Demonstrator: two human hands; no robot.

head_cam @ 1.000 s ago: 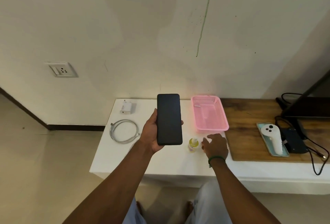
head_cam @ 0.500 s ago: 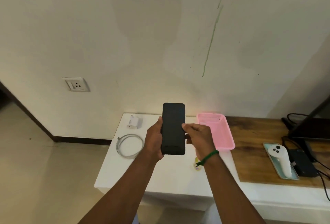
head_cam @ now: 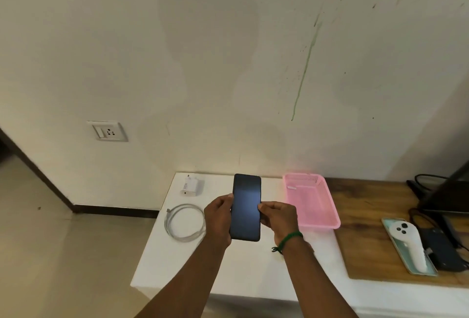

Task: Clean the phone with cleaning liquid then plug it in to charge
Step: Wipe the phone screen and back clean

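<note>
A black phone [head_cam: 245, 206] is held upright above the white table [head_cam: 243, 272], screen toward me. My left hand [head_cam: 218, 218] grips its left edge and my right hand [head_cam: 278, 218] pinches its right edge. A white charger brick [head_cam: 189, 185] lies at the table's back left, with a coiled white cable [head_cam: 184, 222] in front of it. A wall socket [head_cam: 107, 132] sits on the wall to the left. The small cleaning-liquid bottle is hidden behind my right hand.
A pink plastic basket [head_cam: 313, 206] stands right of the phone. Further right, a wooden board [head_cam: 360, 218] carries a white controller [head_cam: 408, 241] on a tray, black devices and cables. Floor lies to the left of the table.
My right hand left the bottle on the table and rose to the phone's right edge. The phone came down and closer, now held in both hands. The bottle went out of sight.
</note>
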